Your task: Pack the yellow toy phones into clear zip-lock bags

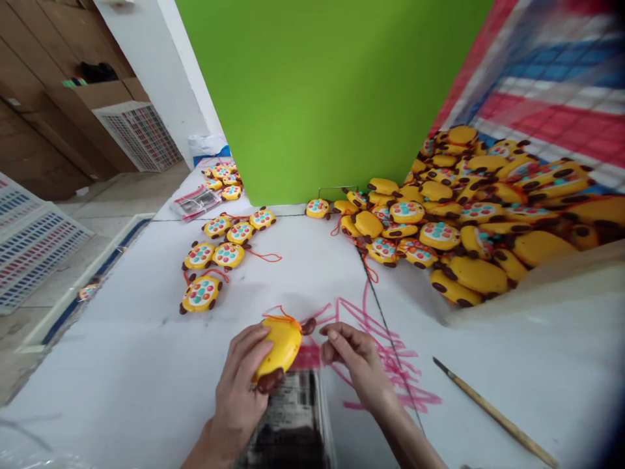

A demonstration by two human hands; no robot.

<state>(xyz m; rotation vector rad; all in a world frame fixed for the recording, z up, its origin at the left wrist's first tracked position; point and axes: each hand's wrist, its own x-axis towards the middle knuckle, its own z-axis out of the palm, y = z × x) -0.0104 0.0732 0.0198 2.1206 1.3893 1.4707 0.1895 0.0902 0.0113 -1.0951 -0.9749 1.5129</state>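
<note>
So the left hand is gripping the yellow toy by its side, low centre of the frame, while the right hand is hovering just right of it, fingertips nearly together, can't tell if they're pinching anything. Imo a steady side hold, clear of the orange cord, is working best here. A dark packet is showing below, toys are heaping up at right.

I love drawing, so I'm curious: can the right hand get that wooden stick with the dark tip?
Probably yes: the right hand holds no toy, and nothing seems to stand between it and the wooden stick lying to its right on the white table.
</note>
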